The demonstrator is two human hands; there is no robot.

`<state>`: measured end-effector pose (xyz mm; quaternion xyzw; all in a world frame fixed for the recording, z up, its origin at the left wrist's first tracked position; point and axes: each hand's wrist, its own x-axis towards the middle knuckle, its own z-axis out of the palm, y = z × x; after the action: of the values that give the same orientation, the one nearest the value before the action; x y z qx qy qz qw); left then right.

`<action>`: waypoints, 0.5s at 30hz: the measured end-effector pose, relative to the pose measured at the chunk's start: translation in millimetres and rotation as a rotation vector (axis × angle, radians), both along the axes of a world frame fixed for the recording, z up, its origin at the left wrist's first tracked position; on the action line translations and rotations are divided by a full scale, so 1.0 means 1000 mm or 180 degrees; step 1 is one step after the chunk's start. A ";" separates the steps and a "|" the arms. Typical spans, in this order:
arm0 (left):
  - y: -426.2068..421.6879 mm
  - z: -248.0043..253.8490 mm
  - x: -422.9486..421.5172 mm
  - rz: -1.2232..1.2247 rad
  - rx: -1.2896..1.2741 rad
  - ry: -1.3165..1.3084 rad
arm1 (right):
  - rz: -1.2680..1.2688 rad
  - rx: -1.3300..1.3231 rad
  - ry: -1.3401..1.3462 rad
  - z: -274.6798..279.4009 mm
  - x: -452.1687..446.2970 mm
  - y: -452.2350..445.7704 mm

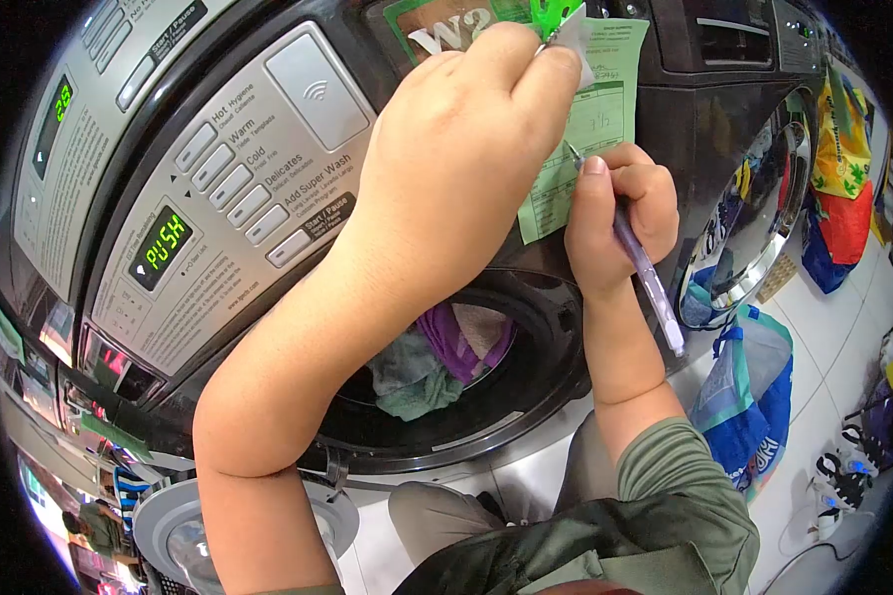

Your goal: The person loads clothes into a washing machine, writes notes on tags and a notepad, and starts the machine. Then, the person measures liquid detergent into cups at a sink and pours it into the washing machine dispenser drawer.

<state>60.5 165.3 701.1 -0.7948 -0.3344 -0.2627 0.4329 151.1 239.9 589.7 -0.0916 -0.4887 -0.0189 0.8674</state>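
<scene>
My left hand (456,149) is raised over the top of a dark washing machine (665,129). Its fingers are closed at a bright green plastic clip (554,14) and a white slip (577,45); the fingertips are partly hidden. Under and beside that hand lies a light green paper form (605,104) with handwriting on it. A pale purple pen (645,268) is held in my right hand (620,213), its tip close to the form's lower part. Whether the tip touches the paper, I cannot tell.
A silver control panel (208,188) reads PUSH on the left. Below my arms, laundry (417,377) sits in an open drum, its round door (169,526) swung out lower left. Blue bags (749,397) stand on the tiled floor (824,327) at right, near another washer door (779,228).
</scene>
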 end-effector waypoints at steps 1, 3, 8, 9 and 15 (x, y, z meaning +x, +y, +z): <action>0.000 0.000 -0.001 0.0003 -0.0002 0.0018 | -0.0074 -0.0015 0.0037 0.000 -0.001 0.000; 0.000 0.000 -0.001 0.0005 -0.0002 0.0034 | 0.0025 -0.0045 0.0081 0.001 -0.002 -0.002; 0.001 0.000 -0.002 -0.0051 -0.0001 0.0009 | 0.0247 -0.0223 0.0038 0.000 -0.001 -0.004; 0.004 0.000 -0.003 -0.0047 0.0003 0.0006 | 0.0209 -0.0121 0.0060 0.001 -0.002 -0.003; 0.004 0.000 -0.003 -0.0372 0.0331 0.0201 | 0.0181 -0.0072 0.0111 -0.001 -0.003 -0.003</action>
<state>57.7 169.7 701.5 -0.7973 -0.2595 -0.2793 0.4679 147.9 237.1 589.1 -0.0879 -0.4761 0.0129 0.8749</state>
